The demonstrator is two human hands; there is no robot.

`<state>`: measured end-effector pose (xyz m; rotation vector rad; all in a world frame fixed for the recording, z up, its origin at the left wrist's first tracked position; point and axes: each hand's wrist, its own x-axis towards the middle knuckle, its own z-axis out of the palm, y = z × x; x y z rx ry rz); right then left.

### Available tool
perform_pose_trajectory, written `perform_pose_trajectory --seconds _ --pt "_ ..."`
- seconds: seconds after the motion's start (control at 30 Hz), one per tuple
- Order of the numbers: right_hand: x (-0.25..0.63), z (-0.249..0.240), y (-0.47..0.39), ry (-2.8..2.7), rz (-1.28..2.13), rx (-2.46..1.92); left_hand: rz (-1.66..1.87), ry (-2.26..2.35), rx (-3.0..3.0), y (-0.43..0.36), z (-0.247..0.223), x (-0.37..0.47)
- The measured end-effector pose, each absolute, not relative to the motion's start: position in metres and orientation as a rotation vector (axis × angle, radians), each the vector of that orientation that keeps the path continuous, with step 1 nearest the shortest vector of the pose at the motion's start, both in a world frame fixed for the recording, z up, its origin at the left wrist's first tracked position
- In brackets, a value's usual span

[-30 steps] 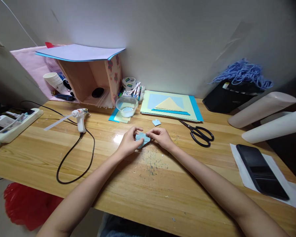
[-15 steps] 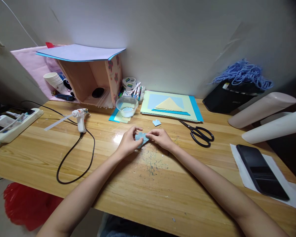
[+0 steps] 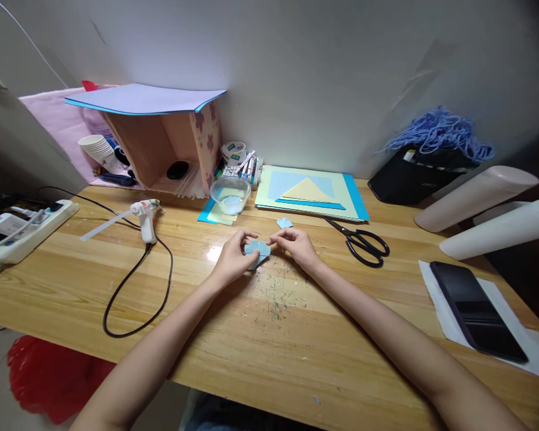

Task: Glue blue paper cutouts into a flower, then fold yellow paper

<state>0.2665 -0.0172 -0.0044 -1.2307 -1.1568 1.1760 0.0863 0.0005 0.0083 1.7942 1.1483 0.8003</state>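
Note:
A small light blue piece of paper with slits or fold lines sits at the middle of the table. My left hand grips it from the left, thumb on top and fingers curled behind. At its right edge is my right hand, thumb and forefinger drawn together in a pinch. Whether those fingertips hold anything is too small to see. Just beyond the right fingers lies another small blue paper piece. Black-handled scissors rest to the right of my right hand.
A glue gun with a looped cord stands left, near a power strip. Behind are a cardboard box, a clear bowl and stacked coloured paper. A phone and white rolls lie right.
My right fingertips have drawn back slightly from the top of the blue paper to its right edge, baring more of it. The left hand keeps its grip.

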Motion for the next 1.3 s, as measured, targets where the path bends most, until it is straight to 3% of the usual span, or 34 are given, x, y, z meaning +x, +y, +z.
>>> perform_pose_trajectory --seconds 0.23,0.53,1.3 --pt "0.272 -0.004 -0.013 -1.108 1.201 -1.212 0.817 1.174 1.784 0.002 0.008 0.085" --pt "0.280 -0.007 -0.012 -1.158 1.253 -1.178 1.222 1.414 1.355 0.021 0.015 0.073" --pt "0.276 -0.001 -0.015 -1.269 1.313 -1.178 1.150 1.321 1.262 0.025 0.004 0.075"
